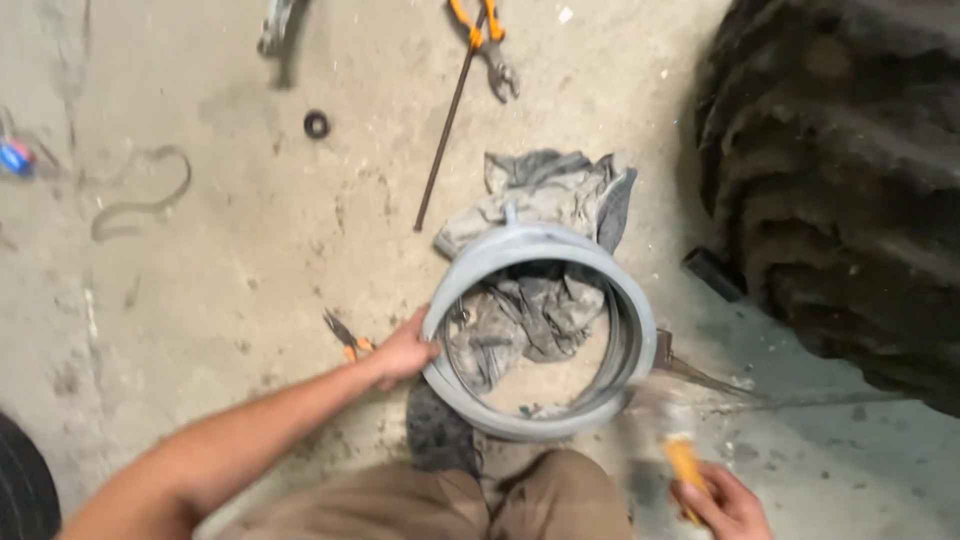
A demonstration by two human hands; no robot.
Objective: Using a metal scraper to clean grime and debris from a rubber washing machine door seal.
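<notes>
A grey rubber ring seal (520,245), wide and round, stands tilted over a dirty grey rag (545,185) on the concrete floor. My left hand (405,350) grips the ring's left rim. My right hand (725,505), at the bottom right, holds a blurred tool with a yellow-orange handle (683,460) just beside the ring's lower right edge. The tool's head is too blurred to make out. My knees in brown trousers (480,510) show below the ring.
A large black lugged tyre (840,180) fills the right side. Orange-handled pliers (485,40) and a thin metal rod (445,125) lie at the top, a small black ring (317,124) to the left, small orange-handled cutters (347,340) near my left wrist.
</notes>
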